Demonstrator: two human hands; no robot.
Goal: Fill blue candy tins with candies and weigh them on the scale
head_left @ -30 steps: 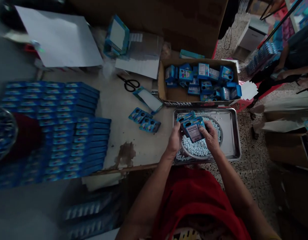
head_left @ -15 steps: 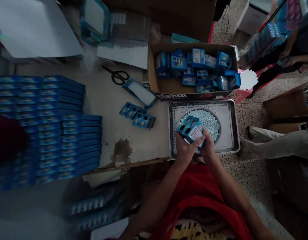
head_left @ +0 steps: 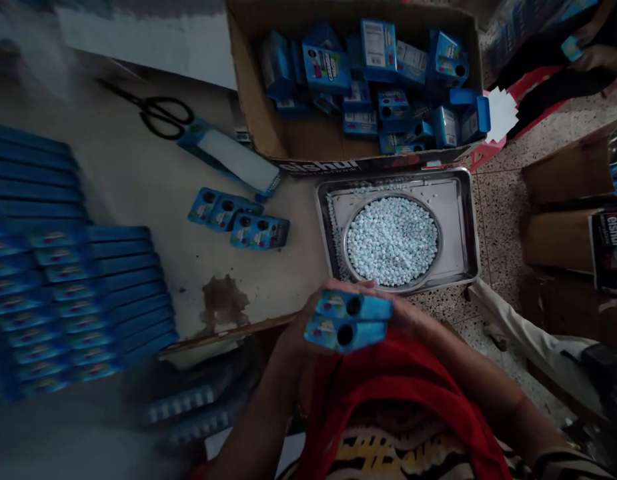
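head view: worn on head | faces forward and down | hands fairly near

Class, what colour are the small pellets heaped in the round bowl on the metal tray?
Pale blue and white pellets; they show best in the head view.

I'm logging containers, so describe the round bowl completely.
The round bowl looks metallic, with a thin rim. It sits uncovered in the left part of the rectangular metal tray, filled with small pale-blue and white pellets. Loose pellets lie beside it. Whether the fingers touch its near rim is unclear.
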